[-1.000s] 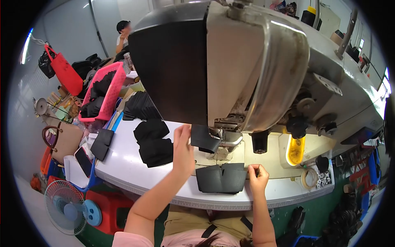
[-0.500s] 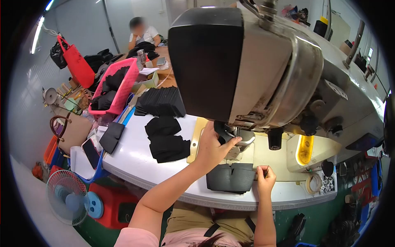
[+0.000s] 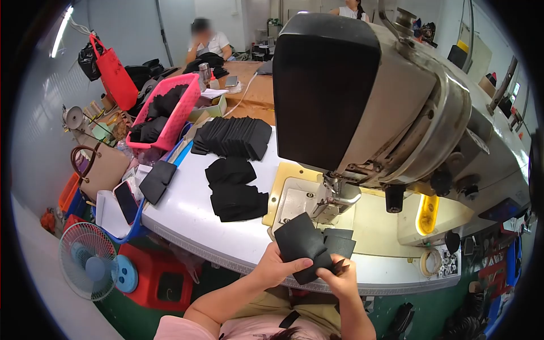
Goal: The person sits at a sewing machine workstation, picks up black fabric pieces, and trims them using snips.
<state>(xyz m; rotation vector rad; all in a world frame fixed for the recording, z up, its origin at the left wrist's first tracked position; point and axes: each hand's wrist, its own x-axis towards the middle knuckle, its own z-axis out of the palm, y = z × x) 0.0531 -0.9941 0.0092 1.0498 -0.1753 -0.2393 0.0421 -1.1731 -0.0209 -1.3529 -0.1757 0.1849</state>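
Note:
In front of the sewing machine (image 3: pixel 326 90), my left hand (image 3: pixel 273 268) grips a flat black piece (image 3: pixel 299 239), thumb on top, its panel tilted up. My right hand (image 3: pixel 342 279) pinches the lower right part of the same piece. A small dark pointed tool, perhaps thread snips (image 3: pixel 340 264), shows at the right fingers; its kind is not clear. Behind the held piece, other black pieces (image 3: pixel 341 243) lie on the machine bed, partly hidden. The needle area (image 3: pixel 331 198) is just beyond my hands, apart from the held piece.
Left on the white table are two piles of black fabric pieces (image 3: pixel 239 203) and a long row of stacked black pieces (image 3: pixel 232 137). A pink basket (image 3: pixel 190 116), phone (image 3: pixel 126 202), beige bag (image 3: pixel 102 170) and fan (image 3: pixel 90 260) stand further left. A person (image 3: pixel 209 45) sits behind.
My left hand has come back from the needle area toward me with a black piece. My right hand has moved slightly left and down and now grips it too. The camera view has shifted.

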